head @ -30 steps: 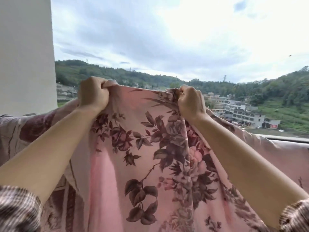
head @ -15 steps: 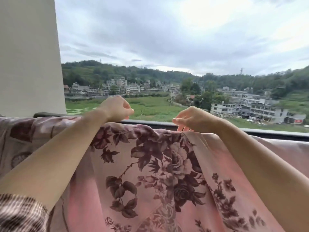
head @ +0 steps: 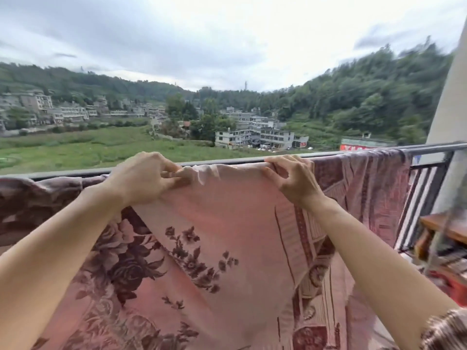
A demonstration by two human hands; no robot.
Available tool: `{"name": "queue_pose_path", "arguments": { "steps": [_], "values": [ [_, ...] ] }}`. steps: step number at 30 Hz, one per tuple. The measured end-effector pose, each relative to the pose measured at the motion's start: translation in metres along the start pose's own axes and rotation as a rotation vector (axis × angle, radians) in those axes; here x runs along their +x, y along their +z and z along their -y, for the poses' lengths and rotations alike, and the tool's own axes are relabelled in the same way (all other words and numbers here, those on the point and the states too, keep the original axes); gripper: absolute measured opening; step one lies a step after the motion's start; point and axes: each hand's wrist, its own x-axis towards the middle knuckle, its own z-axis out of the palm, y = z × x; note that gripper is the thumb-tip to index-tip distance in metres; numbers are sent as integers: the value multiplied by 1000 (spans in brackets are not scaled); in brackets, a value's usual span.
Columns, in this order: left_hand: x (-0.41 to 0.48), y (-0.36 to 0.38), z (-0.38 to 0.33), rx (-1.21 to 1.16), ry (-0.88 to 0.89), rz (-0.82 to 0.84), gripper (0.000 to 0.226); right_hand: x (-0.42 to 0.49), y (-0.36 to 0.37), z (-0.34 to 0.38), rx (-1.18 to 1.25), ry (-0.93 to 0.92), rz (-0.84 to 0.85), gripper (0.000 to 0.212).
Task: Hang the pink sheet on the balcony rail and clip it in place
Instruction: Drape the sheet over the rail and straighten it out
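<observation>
On the head camera I see the left hand [head: 144, 178] pinching the top edge of the pink sheet [head: 227, 236]. The right hand [head: 290, 180] pinches the same edge, off to its right. The sheet lies over the balcony rail [head: 434, 147] at my fingertips and hangs down below both hands.
</observation>
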Motion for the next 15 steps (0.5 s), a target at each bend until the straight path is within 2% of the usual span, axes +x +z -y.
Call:
{"name": "queue_pose_path", "arguments": {
  "steps": [3,5,6,8,10,13,14,15],
  "values": [
    [6,-5,-10,-212,-40,-23,26,11,-11,-23,53,-110,82,27],
    [21,0,-26,-285,-82,-164,26,30,-22,-39,22,-161,82,19],
    [33,3,-35,-261,-85,-270,29,43,-27,-46,-50,-152,72,23],
    [63,12,-62,-53,-94,-456,36,69,-42,-63,-173,-64,52,29],
    [104,20,-93,133,-184,-534,39,101,-59,-83,-158,52,5,35],
    [152,27,-126,121,-335,-591,43,137,-72,-98,51,194,-139,44],
    [162,33,-133,90,-373,-626,41,145,-73,-105,111,215,-150,42],
    [168,42,-137,69,-397,-631,37,149,-71,-113,143,219,-94,37]
  ]
}}
